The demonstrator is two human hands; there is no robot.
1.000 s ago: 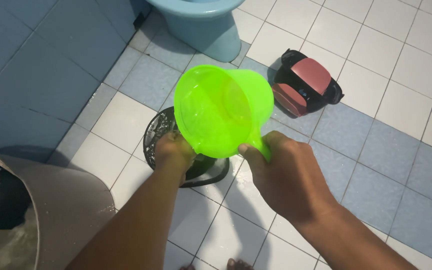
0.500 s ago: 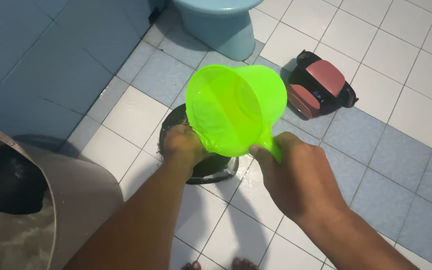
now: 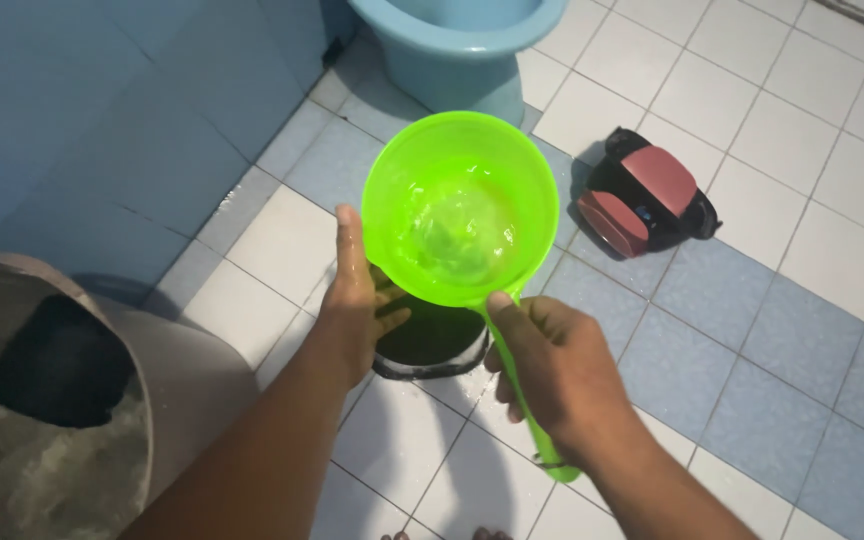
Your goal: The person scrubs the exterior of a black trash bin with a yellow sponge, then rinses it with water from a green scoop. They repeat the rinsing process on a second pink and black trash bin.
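While both hands work over the wet tile floor [image 3: 772, 300], items stand thus:

1. Green dipper [image 3: 460, 205]: round plastic scoop w/ long handle, mouth up, roughly level, a little water in the bottom. Held above the dark container.
2. Right hand [image 3: 552, 365]: closed round the dipper's handle, thumb on top near the bowl; handle end sticks out below the wrist.
3. Left hand [image 3: 357, 300]: open, wet, fingers straight, palm against the dipper's left wall, steadying it rather than gripping.
4. Dark container [image 3: 432, 340]: black, round, on the floor directly under the dipper, mostly hidden by it; contents can't be told.
5. Grey tub [image 3: 167, 380]: lower left, holds cloudy water & a black mass.
6. Blue toilet [image 3: 462, 40]: top centre, well apart.
7. Red-and-black appliance [image 3: 647, 195]: on the floor, right of the dipper, near.

Risks, as judged:
- Wet hands on smooth plastic: dipper may slip or tip, spilling water.
- Splash toward the appliance; likely bad for it if electrical.
- Bare toes at bottom edge, wet tiles: slip hazard.
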